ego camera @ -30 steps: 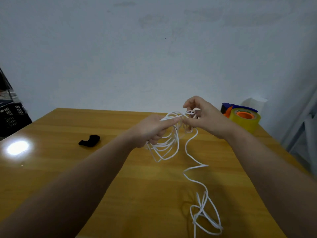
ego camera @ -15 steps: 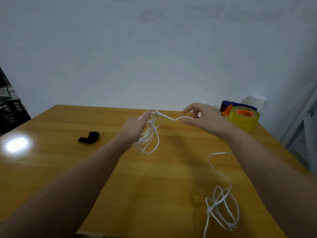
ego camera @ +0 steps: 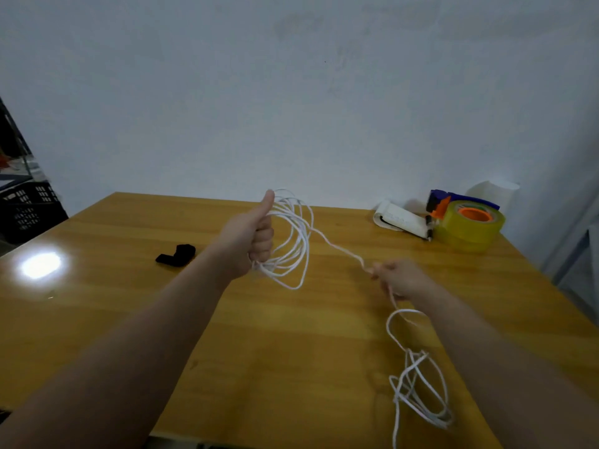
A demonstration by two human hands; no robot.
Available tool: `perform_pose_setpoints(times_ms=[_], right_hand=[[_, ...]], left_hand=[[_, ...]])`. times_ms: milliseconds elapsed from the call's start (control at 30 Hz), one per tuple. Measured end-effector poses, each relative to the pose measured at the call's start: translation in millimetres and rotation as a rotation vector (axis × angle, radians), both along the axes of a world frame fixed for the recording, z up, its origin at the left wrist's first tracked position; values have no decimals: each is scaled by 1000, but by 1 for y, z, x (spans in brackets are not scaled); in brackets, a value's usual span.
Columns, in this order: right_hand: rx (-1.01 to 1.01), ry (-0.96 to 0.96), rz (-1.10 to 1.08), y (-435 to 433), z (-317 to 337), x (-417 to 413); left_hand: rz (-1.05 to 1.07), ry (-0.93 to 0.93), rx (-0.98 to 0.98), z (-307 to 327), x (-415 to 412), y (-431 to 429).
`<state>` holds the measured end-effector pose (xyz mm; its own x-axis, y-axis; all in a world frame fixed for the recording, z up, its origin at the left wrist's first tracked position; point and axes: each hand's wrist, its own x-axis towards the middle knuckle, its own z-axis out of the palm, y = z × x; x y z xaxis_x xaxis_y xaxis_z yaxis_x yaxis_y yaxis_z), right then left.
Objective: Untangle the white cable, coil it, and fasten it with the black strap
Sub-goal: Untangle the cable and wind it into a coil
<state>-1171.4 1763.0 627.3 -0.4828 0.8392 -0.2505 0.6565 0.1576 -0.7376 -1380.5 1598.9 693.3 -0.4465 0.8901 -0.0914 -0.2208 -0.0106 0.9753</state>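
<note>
One cable (ego camera: pixel 299 241), one strap (ego camera: pixel 176 255), two hands (ego camera: pixel 251 236).

A: What's different from a second ago?

B: The hands, then touching, are now apart. The right hand (ego camera: pixel 400 280) has dropped toward four o'clock, drawing a taut run of the thin white cable (ego camera: pixel 337 249).

A: And the left hand (ego camera: pixel 251 236)?

B: It now has its thumb up, coils hanging from its fist. The loose tangle slid toward five o'clock.

strap (ego camera: pixel 176 255) left on table (ego camera: pixel 291 351); tape (ego camera: pixel 468 226) far right
</note>
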Motion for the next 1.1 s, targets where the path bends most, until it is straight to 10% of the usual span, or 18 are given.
perform_pose_setpoints(times_ms=[67,200,300,467,700,900,1100], right_hand=[[109,-42,48,-5,1,-10],[155,695,120,-44,52,-34],[159,531,515,-58,66,-45],[79,497,441,-52,52,-44],[-591,1070,348,-90,36,-42],[-486,939,-7,-72,48,-46],[-170,859,115,-72,47,-50]], left_hand=[[-15,59,-29,6,5,4],[-42,303,-114,3,25,17],[-94,388,-150,2,42,22],[-131,266,-188,-2,40,16],[31,273,-129,8,12,8],[-412,32,-184,3,28,-4],[-676,38,-51,-11,45,-14]])
